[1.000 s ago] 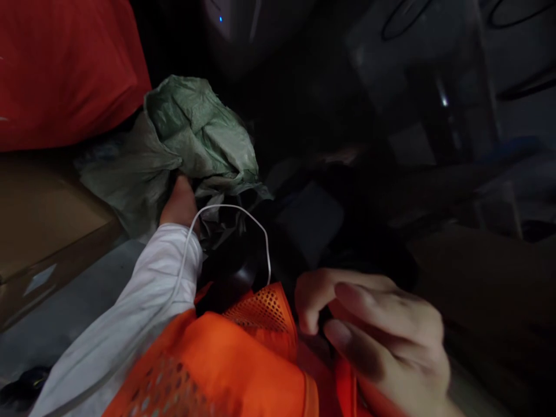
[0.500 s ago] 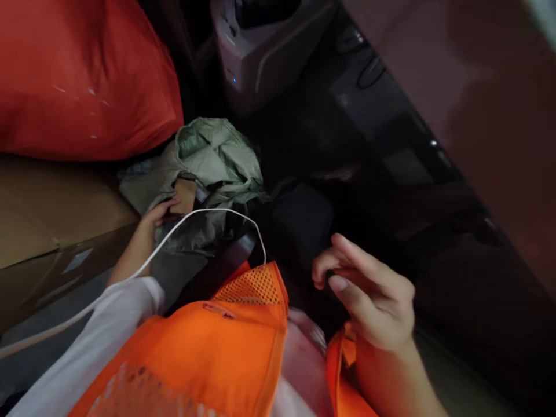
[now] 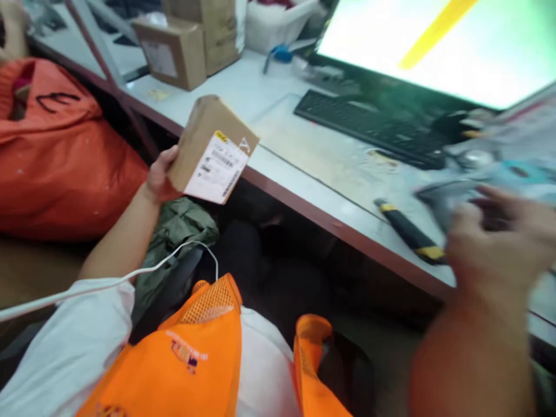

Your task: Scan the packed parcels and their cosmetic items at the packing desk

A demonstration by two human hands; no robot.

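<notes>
1. A white desk with a dark red edge [image 3: 304, 194] runs beyond both hands; a big orange sack [image 3: 56, 168] sits left of the left hand [image 3: 158, 179].
2. The left hand grips a small brown cardboard parcel with a white label [image 3: 208, 150], raised just before the desk edge.
3. A black keyboard [image 3: 369, 124] and a black-and-yellow knife [image 3: 408, 234] lie left of the right hand [image 3: 490, 243], blurred; I cannot tell its grip.

matt cardboard parcel [image 3: 207, 147], paper label [image 3: 216, 171], mesh cloth vest [image 3: 204, 336]

white desk [image 3: 278, 124] w/ keyboard [image 3: 369, 121], yellow-black knife [image 3: 408, 234], cardboard boxes [image 3: 174, 52] & white bin [image 3: 278, 23] on it.
</notes>
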